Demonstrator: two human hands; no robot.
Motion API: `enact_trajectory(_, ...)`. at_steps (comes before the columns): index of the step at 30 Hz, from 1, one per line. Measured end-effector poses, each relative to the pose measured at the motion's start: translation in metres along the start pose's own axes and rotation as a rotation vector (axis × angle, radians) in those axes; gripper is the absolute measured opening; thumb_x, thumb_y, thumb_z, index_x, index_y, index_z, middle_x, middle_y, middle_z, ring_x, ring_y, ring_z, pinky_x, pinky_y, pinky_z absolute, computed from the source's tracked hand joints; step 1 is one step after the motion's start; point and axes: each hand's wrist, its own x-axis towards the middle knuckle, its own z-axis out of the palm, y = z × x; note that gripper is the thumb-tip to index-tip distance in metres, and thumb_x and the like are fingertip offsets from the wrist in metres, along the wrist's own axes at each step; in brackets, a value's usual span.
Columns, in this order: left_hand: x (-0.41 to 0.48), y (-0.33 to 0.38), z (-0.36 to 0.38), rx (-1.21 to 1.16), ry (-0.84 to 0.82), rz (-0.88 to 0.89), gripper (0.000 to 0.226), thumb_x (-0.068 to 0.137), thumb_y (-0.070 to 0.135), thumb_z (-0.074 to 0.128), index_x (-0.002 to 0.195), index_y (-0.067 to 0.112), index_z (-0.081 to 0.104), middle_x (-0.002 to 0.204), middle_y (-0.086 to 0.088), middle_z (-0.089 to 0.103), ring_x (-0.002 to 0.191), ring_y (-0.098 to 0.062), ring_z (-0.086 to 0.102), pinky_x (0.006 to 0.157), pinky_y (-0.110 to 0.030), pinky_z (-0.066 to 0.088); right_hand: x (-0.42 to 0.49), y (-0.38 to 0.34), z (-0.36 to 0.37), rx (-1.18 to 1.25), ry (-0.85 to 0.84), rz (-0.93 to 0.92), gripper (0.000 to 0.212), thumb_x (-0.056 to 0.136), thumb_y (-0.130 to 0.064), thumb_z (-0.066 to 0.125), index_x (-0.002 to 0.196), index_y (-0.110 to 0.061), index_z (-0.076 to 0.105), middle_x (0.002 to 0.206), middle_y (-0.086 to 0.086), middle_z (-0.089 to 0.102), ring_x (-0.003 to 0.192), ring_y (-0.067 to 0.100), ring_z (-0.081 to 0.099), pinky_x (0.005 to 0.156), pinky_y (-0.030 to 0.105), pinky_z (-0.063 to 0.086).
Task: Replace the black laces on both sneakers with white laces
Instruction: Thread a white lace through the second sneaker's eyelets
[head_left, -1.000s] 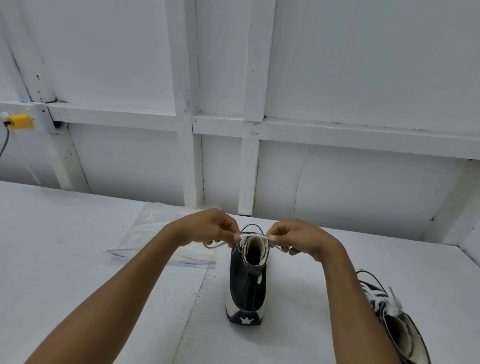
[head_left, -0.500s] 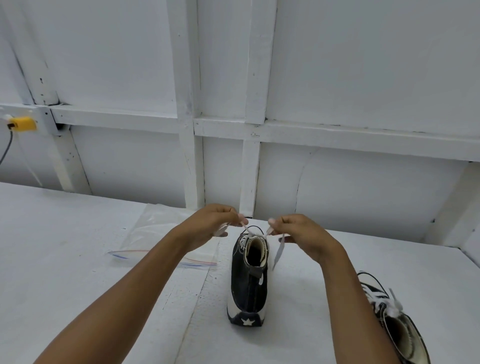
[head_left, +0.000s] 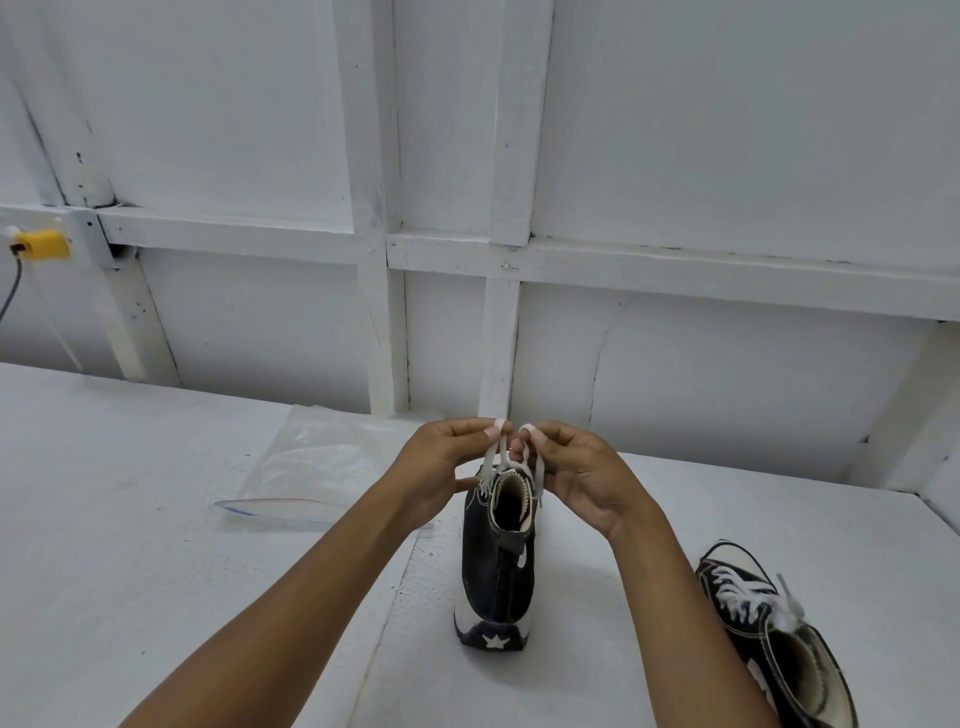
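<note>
Left grip: the left hand (head_left: 441, 470) pinches a loop of flat white shoelace (head_left: 491, 457) between thumb and forefinger, closed on it just above the shoe's collar.
Right grip: the right hand (head_left: 582, 475) pinches a second loop of the same lace, closed on it — the two loops stand side by side, the fingertips nearly touching.
Lace: both strands run down from the loops to the top eyelets.
Held shoe: a black canvas high-top sneaker with a white rubber sole (head_left: 496, 566) stands upright on the counter, heel toward the camera, a white star on the heel patch.
Second shoe: another black canvas high-top sneaker (head_left: 769, 629) lies near the right forearm — already threaded with white lace, tied at the top.
Bag: a clear plastic zip bag (head_left: 311, 467) lies flat, left of the held shoe.
Counter: white painted counter (head_left: 130, 519), white panelled wall behind.
Wall fitting: a small yellow box (head_left: 41, 244) at far left.
</note>
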Motion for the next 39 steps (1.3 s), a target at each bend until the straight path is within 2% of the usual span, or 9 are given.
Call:
enact_trajectory(7, -0.002, 0.003, 0.005, 0.148, 0.134, 0.018, 0.022, 0.085, 0.025, 0.075, 0.107, 0.02, 0.078, 0.105, 0.006, 0.076, 0.109, -0.009, 0.064, 0.094, -0.041, 0.043, 0.0, 0.001, 0.003, -0.083, 0.05, -0.026, 0.022, 0.084, -0.001, 0.065, 0.104, 0.0, 0.073, 0.093, 0.015, 0.073, 0.085, 0.021, 0.07, 0.081, 0.03, 0.057)
enact_trajectory(12, -0.003, 0.007, 0.007, 0.216, 0.108, 0.056, 0.024, 0.086, 0.009, 0.074, 0.109, 0.013, 0.076, 0.097, 0.004, 0.078, 0.085, 0.005, 0.069, 0.068, -0.015, 0.048, 0.002, 0.001, 0.001, -0.176, 0.074, -0.049, 0.025, 0.085, 0.007, 0.063, 0.106, -0.002, 0.074, 0.1, 0.018, 0.074, 0.093, 0.026, 0.07, 0.091, 0.036, 0.055)
enact_trajectory(15, -0.002, 0.009, 0.009, 0.255, 0.139, 0.094, 0.017, 0.083, 0.004, 0.076, 0.098, 0.01, 0.075, 0.087, 0.001, 0.075, 0.07, 0.006, 0.068, 0.054, -0.003, 0.044, 0.002, 0.0, 0.003, -0.217, 0.1, -0.067, 0.027, 0.082, 0.009, 0.066, 0.107, 0.001, 0.072, 0.097, 0.019, 0.074, 0.089, 0.026, 0.071, 0.087, 0.034, 0.057)
enact_trajectory(19, -0.001, 0.012, 0.011, 0.258, 0.179, 0.078, 0.018, 0.08, 0.007, 0.08, 0.09, 0.012, 0.066, 0.081, -0.004, 0.073, 0.065, 0.001, 0.066, 0.059, -0.014, 0.044, 0.001, -0.003, 0.005, -0.152, 0.154, -0.058, 0.036, 0.065, -0.002, 0.079, 0.096, -0.001, 0.063, 0.08, 0.017, 0.072, 0.073, 0.025, 0.067, 0.079, 0.038, 0.053)
enact_trajectory(24, 0.0, 0.013, 0.009, 0.284, 0.151, 0.015, 0.008, 0.082, 0.02, 0.079, 0.082, 0.017, 0.072, 0.087, -0.006, 0.075, 0.084, -0.013, 0.067, 0.08, -0.034, 0.044, 0.001, -0.002, 0.006, -0.216, 0.176, -0.073, 0.013, 0.078, 0.001, 0.073, 0.089, -0.002, 0.068, 0.079, 0.013, 0.074, 0.075, 0.023, 0.068, 0.082, 0.038, 0.054)
enact_trajectory(28, -0.001, 0.018, 0.01, 0.374, 0.098, 0.0, 0.015, 0.086, 0.027, 0.076, 0.089, 0.012, 0.077, 0.093, -0.015, 0.075, 0.084, -0.018, 0.063, 0.077, -0.031, 0.044, -0.001, -0.005, 0.01, -0.336, 0.137, -0.082, 0.027, 0.068, -0.011, 0.081, 0.092, -0.002, 0.075, 0.092, 0.014, 0.076, 0.083, 0.021, 0.071, 0.077, 0.029, 0.056)
enact_trajectory(31, 0.001, 0.019, 0.01, 0.439, 0.08, 0.022, 0.014, 0.089, 0.022, 0.073, 0.09, 0.01, 0.078, 0.095, -0.02, 0.074, 0.081, -0.019, 0.061, 0.075, -0.031, 0.045, 0.0, -0.006, 0.012, -0.348, 0.116, -0.081, 0.017, 0.071, -0.001, 0.08, 0.086, -0.004, 0.072, 0.091, 0.01, 0.077, 0.082, 0.018, 0.073, 0.071, 0.025, 0.055)
enact_trajectory(35, 0.002, 0.019, 0.001, 0.449, -0.003, 0.01, 0.013, 0.089, 0.015, 0.068, 0.096, 0.012, 0.079, 0.099, -0.012, 0.075, 0.088, -0.017, 0.064, 0.083, -0.034, 0.047, 0.001, -0.009, 0.014, -0.347, 0.171, -0.053, 0.033, 0.07, 0.0, 0.083, 0.079, -0.01, 0.053, 0.078, 0.007, 0.073, 0.069, 0.018, 0.069, 0.063, 0.026, 0.052)
enact_trajectory(39, 0.0, 0.014, -0.003, 0.444, -0.032, 0.068, 0.018, 0.087, 0.028, 0.074, 0.098, 0.014, 0.08, 0.096, -0.004, 0.077, 0.091, -0.018, 0.066, 0.085, -0.035, 0.049, 0.002, -0.006, 0.013, -0.418, 0.172, -0.025, 0.04, 0.062, -0.017, 0.09, 0.081, -0.011, 0.055, 0.076, 0.009, 0.07, 0.074, 0.022, 0.068, 0.07, 0.032, 0.052)
